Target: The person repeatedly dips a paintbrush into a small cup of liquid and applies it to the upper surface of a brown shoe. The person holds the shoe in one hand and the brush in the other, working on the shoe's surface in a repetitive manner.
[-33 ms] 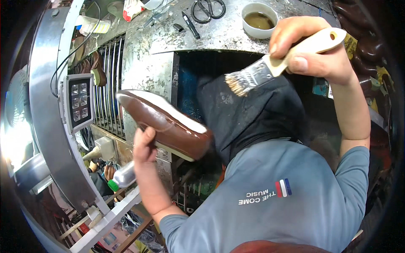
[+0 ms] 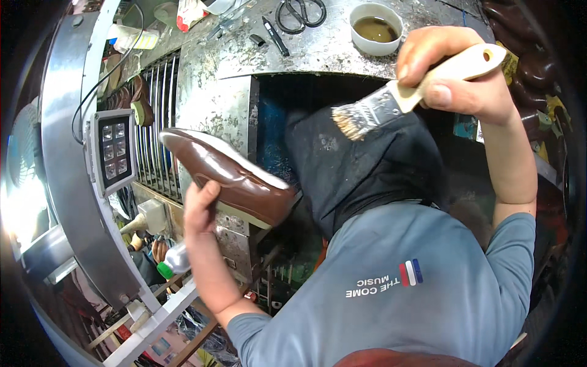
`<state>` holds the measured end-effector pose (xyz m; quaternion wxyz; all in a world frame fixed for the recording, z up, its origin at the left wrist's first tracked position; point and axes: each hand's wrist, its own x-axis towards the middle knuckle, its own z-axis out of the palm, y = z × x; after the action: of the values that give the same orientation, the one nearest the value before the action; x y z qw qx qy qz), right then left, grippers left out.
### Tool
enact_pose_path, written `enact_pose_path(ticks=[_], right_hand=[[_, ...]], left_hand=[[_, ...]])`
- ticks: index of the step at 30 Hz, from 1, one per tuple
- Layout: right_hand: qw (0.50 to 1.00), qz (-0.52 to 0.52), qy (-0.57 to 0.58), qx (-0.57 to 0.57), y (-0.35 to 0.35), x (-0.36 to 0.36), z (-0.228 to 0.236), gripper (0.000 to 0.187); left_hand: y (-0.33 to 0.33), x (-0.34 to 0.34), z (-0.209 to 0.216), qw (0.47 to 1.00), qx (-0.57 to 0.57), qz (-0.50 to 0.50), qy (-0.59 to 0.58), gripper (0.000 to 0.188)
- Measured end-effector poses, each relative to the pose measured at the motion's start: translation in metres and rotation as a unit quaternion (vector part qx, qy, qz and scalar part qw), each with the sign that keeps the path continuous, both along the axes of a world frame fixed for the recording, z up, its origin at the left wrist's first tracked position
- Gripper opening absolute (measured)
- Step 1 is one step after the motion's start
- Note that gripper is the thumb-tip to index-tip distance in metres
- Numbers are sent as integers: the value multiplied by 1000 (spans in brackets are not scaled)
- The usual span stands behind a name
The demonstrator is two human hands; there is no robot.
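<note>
While the left hand grips a brown shoe, the right hand holds a paintbrush.

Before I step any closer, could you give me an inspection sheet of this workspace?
Surface: worktop stained and speckled; a white bowl of murky liquid stands on it.
Job's things: brown shoe and brush, both in hand, apart from each other.
Clutter: scissors, pen and a small black piece, perhaps its cap.
Grip: left hand holds the shoe; right hand grasps the brush by its handle, bristles toward the left.
Cables: one black cable, hanging by the lamp.
Surroundings: more shoes at the left, green-capped bottle lower left.
</note>
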<state>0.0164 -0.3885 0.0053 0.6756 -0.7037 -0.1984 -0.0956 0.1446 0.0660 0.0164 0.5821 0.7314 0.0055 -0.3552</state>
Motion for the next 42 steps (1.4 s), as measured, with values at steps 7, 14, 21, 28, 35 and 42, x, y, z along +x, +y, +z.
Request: enact_pose_path(ticks=[7,14,21,28,35,42], right_hand=[[995,-79,48,-24,-28,-28,-28,35],[976,-193,104,-16,-31,-42,-33,39],[942,-282,171,-54,-32,-48,-25,40],[931,-301,193,-72,-22,-36,-26,42],[919,-335,206,0,-8,-45,-12,28],[731,-581,-9,-357,-83,-132,-64,29]], left_hand=[[59,133,2,900,318,103,-279,57],[94,275,-32,797,474,121,-355,108],[110,401,-78,648,645,43,-402,100],[95,445,-139,555,704,51,-439,94],[139,428,-139,562,700,31,-440,97],[86,296,-100,593,598,21,-539,67]])
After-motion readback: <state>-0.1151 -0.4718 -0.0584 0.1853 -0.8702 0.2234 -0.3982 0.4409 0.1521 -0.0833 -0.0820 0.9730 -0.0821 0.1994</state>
